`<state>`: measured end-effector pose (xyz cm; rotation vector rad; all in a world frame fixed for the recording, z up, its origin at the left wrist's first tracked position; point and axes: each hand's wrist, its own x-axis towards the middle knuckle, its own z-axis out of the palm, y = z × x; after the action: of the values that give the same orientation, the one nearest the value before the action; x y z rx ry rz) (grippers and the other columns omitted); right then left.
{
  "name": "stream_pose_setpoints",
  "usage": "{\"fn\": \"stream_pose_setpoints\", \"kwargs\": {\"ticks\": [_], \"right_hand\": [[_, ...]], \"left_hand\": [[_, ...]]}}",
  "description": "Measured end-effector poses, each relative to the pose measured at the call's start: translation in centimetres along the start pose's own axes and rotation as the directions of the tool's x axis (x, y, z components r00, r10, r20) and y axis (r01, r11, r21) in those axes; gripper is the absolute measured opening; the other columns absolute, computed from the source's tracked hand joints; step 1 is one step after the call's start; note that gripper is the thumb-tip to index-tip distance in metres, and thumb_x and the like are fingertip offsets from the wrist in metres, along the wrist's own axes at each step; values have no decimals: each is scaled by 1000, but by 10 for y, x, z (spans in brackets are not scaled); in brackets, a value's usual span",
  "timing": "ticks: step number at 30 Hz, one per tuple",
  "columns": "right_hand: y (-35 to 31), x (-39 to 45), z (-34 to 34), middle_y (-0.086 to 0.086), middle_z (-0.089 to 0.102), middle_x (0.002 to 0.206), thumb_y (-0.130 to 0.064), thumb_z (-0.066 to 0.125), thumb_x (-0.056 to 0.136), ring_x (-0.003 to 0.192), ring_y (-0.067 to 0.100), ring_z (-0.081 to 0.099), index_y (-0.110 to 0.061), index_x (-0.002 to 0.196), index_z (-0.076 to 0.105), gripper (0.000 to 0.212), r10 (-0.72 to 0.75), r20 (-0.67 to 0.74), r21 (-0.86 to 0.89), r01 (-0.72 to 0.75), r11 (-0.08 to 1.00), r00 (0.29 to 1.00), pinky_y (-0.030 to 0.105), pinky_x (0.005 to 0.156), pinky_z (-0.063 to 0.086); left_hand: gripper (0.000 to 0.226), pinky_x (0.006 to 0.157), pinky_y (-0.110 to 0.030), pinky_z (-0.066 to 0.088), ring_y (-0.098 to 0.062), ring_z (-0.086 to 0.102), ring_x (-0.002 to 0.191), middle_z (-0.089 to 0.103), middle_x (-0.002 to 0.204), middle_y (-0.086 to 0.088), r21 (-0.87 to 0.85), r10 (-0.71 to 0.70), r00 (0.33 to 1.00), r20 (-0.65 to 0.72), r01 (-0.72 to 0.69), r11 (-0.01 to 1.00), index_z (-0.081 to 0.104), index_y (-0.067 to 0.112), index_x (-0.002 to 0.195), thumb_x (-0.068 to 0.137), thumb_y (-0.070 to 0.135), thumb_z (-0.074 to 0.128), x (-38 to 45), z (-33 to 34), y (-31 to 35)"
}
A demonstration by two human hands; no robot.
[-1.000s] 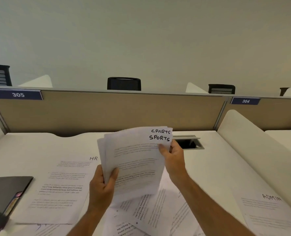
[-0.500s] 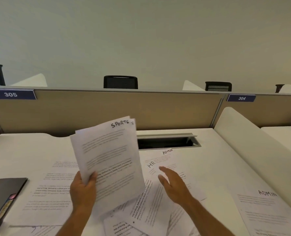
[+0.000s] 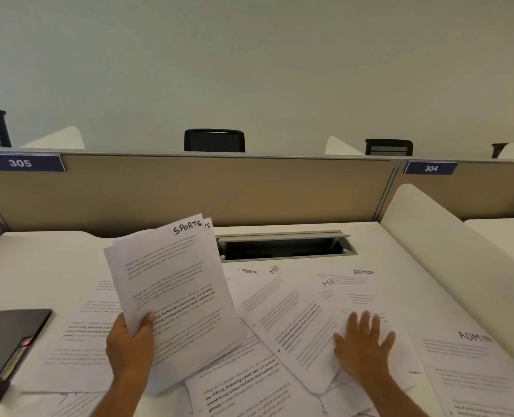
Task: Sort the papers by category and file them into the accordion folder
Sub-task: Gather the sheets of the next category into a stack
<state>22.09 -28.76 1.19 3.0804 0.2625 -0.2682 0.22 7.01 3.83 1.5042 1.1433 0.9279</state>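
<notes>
Papers (image 3: 297, 314) marked HR and ADMIN are lying fanned right of the folder (image 3: 9, 335), the right hand (image 3: 362, 346) pressing flat and spread on them, the left hand (image 3: 129, 344) pinching a loose SPORTS sheaf (image 3: 171, 290), risking slipping and remixing.

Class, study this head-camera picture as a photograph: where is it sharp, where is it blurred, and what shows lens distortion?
Head view: the SPORTS sheets in the left hand read sharply; the right hand, spread flat on the loose papers, is smeared, its fingers soft; the wide lens tilts the partition edges outward; lighting is soft and even, without glare.
</notes>
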Motion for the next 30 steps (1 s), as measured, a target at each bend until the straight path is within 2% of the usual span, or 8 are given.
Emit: {"fn": "stream_pose_setpoints", "kwargs": {"ticks": [3,7,9,12,15,20,27,30], "right_hand": [[-20,-7,0,7,-26,163,-35,31,101,153,32,-17,-29,152,-24,76,-276,-70,54,280,958,959,61,122,-3],[-48,-24,15,-3,-21,163,-81,1,87,152,21,-18,-44,155,-6,78,-573,30,74,570,818,819,55,116,-20],[-46,-23,15,-5,10,167,-89,-6,75,155,18,0,-41,151,30,97,-537,17,94,533,841,843,57,118,-12],[-39,-15,0,-13,63,127,-84,-15,75,144,16,36,-32,102,65,100,-370,-172,58,384,922,913,55,121,5],[-44,-8,-7,-8,62,134,-77,-11,84,146,18,34,-28,113,67,97,-361,-218,-13,368,930,906,56,123,6],[-89,-21,7,-8,-12,165,-85,0,84,154,19,-14,-41,156,2,85,-721,-19,0,721,693,692,55,116,-23],[-94,-15,12,-15,55,144,-85,9,86,149,7,23,-30,129,63,88,-734,-124,114,744,658,668,48,120,-17],[-106,-6,3,-17,66,126,-85,23,85,133,4,42,-31,120,68,78,-655,-180,247,678,692,734,45,123,8]], "left_hand": [[12,79,-49,57,-34,63,85,67,95,-9,-8,4,1000,-1,-5,1000,61,20,101,92,20,69,-2,1,1],[13,77,-46,57,-33,63,85,66,96,-9,-12,1,1000,3,-1,1000,60,21,103,93,20,68,-2,-2,2],[13,74,-41,55,-32,63,84,66,96,-8,-18,3,1000,1,-3,1000,60,21,103,93,20,68,0,-5,2],[14,74,-41,55,-32,62,85,65,97,-7,-10,-7,1000,-5,7,1000,60,21,106,93,21,67,4,-11,3],[16,74,-42,55,-33,63,86,66,98,-8,-8,-22,1000,-9,22,1000,61,20,107,93,21,68,7,-15,1],[16,68,-36,52,-32,62,84,65,98,-10,0,-35,999,-16,35,999,62,17,107,93,20,68,11,-18,-2],[13,65,-33,51,-30,62,84,65,96,-7,-10,-20,1000,-4,20,1000,60,18,105,93,21,67,22,-24,0],[13,63,-33,51,-30,63,83,65,94,-6,-13,-19,1000,2,19,1000,61,19,103,93,21,68,28,-23,1]]}}
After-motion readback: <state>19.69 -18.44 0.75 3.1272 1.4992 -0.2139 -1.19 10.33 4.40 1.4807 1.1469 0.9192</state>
